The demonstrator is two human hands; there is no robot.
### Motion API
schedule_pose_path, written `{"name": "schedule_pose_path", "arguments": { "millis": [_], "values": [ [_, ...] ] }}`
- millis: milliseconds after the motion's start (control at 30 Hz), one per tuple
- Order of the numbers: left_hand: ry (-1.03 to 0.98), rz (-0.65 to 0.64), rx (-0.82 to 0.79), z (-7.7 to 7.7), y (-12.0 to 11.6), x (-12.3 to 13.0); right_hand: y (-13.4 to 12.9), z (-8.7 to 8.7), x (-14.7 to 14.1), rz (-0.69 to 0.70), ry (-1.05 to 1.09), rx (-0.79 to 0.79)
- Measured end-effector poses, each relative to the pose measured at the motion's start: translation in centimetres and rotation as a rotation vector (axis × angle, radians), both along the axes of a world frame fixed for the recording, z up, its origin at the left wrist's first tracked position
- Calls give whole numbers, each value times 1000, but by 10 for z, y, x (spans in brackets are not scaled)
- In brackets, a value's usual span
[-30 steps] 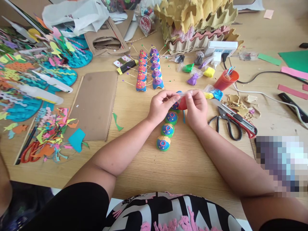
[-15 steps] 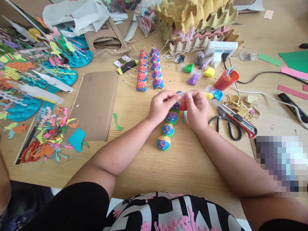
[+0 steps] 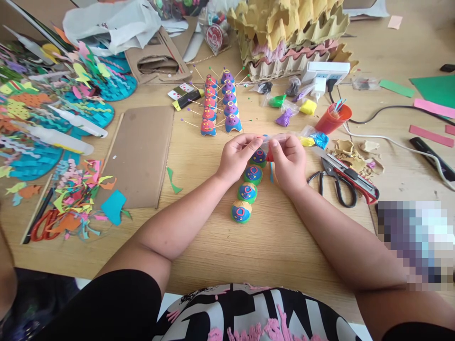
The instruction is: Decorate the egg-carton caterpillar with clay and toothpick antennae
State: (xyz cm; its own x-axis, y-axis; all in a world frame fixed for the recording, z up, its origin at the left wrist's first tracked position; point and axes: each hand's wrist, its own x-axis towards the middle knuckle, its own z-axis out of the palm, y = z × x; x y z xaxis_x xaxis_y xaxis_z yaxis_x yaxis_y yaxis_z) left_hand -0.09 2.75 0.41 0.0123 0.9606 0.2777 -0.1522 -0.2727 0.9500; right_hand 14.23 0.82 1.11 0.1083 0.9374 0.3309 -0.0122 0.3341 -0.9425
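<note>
Between my two hands is a small clear plastic bag [image 3: 269,140] with red clay in its lower part. My left hand [image 3: 239,154] pinches one side of it with thumb and fingers. My right hand [image 3: 289,158] is closed on the other side and covers most of the red clay. Below the hands stands a row of blue and green clay-covered egg-carton cups [image 3: 253,174], with pink rings and small yellow dots; the farthest is partly hidden. A blue stick [image 3: 272,172] lies by my right hand. Beyond are two rows of red [image 3: 208,127] and purple cups [image 3: 233,122] with pins in them.
Pliers [image 3: 337,182] and a red utility knife [image 3: 355,179] lie on the right, near an orange cup [image 3: 333,118] and bagged clay [image 3: 284,116]. Brown cardboard [image 3: 138,156] and paper scraps [image 3: 80,199] are left. Egg trays [image 3: 291,33] and a power strip [image 3: 329,69] stand behind.
My right hand has shifted slightly left and now covers more of the red clay. Both hands still grip the bag; the cups have stayed in place.
</note>
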Motion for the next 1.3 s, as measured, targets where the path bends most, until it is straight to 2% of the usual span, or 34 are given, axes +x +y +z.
{"name": "schedule_pose_path", "arguments": {
  "millis": [200,567,867,1067,1300],
  "values": [
    [2,54,-5,0,1,1,1,1,0,27,-42,-4],
    [-52,8,-31,2,-1,3,-2,3,2,-15,-142,58],
    [-19,-34,-24,0,1,-1,4,-8,1,-10,-79,14],
    [-39,-30,-21,-2,0,0,1,1,4,-47,-223,93],
    [39,-1,-26,0,0,-2,1,2,5,-53,-213,126]
  ]
}}
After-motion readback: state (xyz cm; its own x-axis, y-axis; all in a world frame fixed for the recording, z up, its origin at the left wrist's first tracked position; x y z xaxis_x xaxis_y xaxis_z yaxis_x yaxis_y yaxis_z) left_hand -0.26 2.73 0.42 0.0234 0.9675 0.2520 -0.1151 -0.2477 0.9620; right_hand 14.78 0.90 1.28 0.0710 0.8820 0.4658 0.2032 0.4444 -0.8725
